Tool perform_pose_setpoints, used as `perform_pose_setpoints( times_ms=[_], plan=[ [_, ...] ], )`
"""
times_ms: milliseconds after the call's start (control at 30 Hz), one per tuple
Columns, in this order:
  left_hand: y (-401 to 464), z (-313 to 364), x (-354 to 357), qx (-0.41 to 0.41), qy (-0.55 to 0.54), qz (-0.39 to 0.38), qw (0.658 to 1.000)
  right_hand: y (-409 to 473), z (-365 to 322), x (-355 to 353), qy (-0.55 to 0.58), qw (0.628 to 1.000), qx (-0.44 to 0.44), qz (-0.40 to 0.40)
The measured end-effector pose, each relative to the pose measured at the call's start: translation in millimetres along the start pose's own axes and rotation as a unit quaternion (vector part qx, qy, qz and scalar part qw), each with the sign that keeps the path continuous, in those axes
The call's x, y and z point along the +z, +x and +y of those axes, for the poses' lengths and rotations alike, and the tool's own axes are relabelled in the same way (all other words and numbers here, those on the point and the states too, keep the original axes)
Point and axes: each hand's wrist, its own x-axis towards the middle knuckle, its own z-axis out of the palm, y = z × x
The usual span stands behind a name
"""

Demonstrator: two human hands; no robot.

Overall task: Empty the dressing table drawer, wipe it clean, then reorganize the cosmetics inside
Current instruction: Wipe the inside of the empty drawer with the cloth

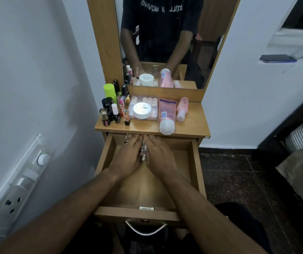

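The drawer (192,162) stands pulled out below the surface (192,125), apparently emptied. Inside it the left hand (128,154) and right hand (159,154) lie flat, fingers straight, pressing something pale between them. Wiping seems underway; the cosmetics (143,110), on the surface above the drawer, await reorganizing.
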Motion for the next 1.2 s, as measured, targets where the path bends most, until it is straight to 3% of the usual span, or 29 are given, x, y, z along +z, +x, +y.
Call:
perform_pose_setpoints(
  times_ms=[200,433,600,767,1000,1200],
  plan=[
    [11.3,23.0,16.1,0.032,-0.053,0.027,0.998,-11.0,11.4,-8.6,0.041,0.995,0.054,0.078],
    [24.1,51.6,26.6,0.009,-0.046,0.052,0.998,-21.3,23.0,-16.9,-0.055,0.989,0.133,0.027],
    [37.2,88.3,36.2,0.039,-0.022,0.073,0.996,-32.8,49.4,-32.5,-0.098,0.982,0.157,0.033],
    [47.0,119.0,56.8,0.081,-0.094,0.089,0.988,-53.4,79.3,-42.6,-0.108,0.971,0.214,0.003],
    [46.7,114.4,59.8,0.096,-0.081,0.108,0.986,-50.6,76.0,-39.4,-0.044,0.976,0.21,0.04],
    [42.9,115.8,61.9,0.099,-0.099,0.105,0.985,-48.8,82.5,-42.6,-0.068,0.98,0.173,0.072]
  ],
)
